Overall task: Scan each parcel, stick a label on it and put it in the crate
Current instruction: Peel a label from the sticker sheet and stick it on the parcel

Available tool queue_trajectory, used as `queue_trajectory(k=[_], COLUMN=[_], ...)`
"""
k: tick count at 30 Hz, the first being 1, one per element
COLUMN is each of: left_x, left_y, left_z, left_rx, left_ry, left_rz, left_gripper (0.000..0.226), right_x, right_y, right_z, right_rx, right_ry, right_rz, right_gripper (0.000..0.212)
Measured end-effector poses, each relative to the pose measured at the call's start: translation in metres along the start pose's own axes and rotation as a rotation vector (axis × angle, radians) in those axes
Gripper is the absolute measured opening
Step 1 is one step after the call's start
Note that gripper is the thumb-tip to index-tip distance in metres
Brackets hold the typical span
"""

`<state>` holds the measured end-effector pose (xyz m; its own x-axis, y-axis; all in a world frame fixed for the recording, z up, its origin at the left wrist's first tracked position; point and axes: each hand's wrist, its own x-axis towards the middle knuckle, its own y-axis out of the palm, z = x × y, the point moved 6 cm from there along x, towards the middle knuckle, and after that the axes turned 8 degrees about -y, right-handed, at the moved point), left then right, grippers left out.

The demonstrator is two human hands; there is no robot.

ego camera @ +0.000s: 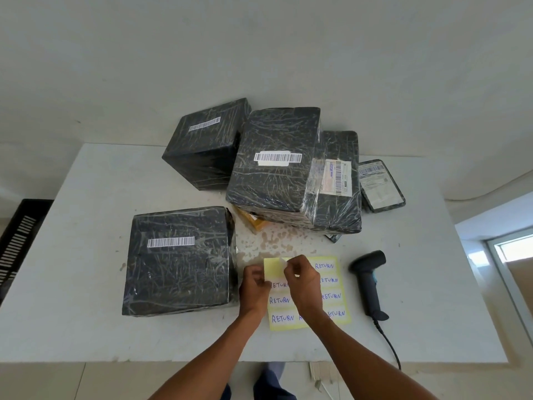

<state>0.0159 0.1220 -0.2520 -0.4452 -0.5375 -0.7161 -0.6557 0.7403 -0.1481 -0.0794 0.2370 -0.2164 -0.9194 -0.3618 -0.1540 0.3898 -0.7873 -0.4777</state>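
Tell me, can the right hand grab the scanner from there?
Probably yes. The scanner lies on bare table just right of the sheet, with nothing between, though the right hand is busy pinching a label.

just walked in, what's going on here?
A person is at the labelling step. The left hand holds the yellow sheet of RETURN labels by its left edge; the right hand pinches one label lifted at the top. The scanner lies unheld to the right. One parcel sits beside the sheet, others behind; the crate stands left of the table.
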Motion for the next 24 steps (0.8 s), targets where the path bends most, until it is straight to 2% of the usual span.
queue_trajectory(k=[5, 9, 11, 13, 16, 20, 24], left_x=[0.007, 0.004, -0.006, -0.024, -0.06, -0.08, -0.081], left_y=[-0.001, 0.001, 0.004, 0.01, 0.02, 0.016, -0.016], left_z=[-0.002, -0.003, -0.012, -0.029, -0.052, -0.07, -0.083], left_rx=[0.107, 0.162, 0.273, 0.434, 0.243, -0.057, -0.134], left_ry=[-0.011, -0.042, 0.004, 0.12, 0.229, 0.196, 0.202], left_rz=[-0.07, -0.051, -0.053, -0.123, -0.088, 0.014, 0.009], left_gripper=[0.034, 0.034, 0.037, 0.043, 0.032, 0.02, 0.018], right_x=[-0.002, -0.007, -0.011, -0.016, -0.027, -0.039, -0.045], right_y=[-0.015, -0.022, -0.02, -0.015, -0.012, -0.012, -0.019], right_z=[-0.001, 0.005, 0.012, 0.018, 0.028, 0.05, 0.076], right_rx=[0.125, 0.159, 0.128, 0.101, 0.005, -0.185, -0.228], right_ry=[0.089, 0.071, 0.031, -0.019, -0.112, -0.299, -0.378], right_rz=[-0.114, -0.177, -0.15, -0.104, -0.053, -0.017, -0.102], right_gripper=[0.008, 0.011, 0.011, 0.011, 0.01, 0.029, 0.019])
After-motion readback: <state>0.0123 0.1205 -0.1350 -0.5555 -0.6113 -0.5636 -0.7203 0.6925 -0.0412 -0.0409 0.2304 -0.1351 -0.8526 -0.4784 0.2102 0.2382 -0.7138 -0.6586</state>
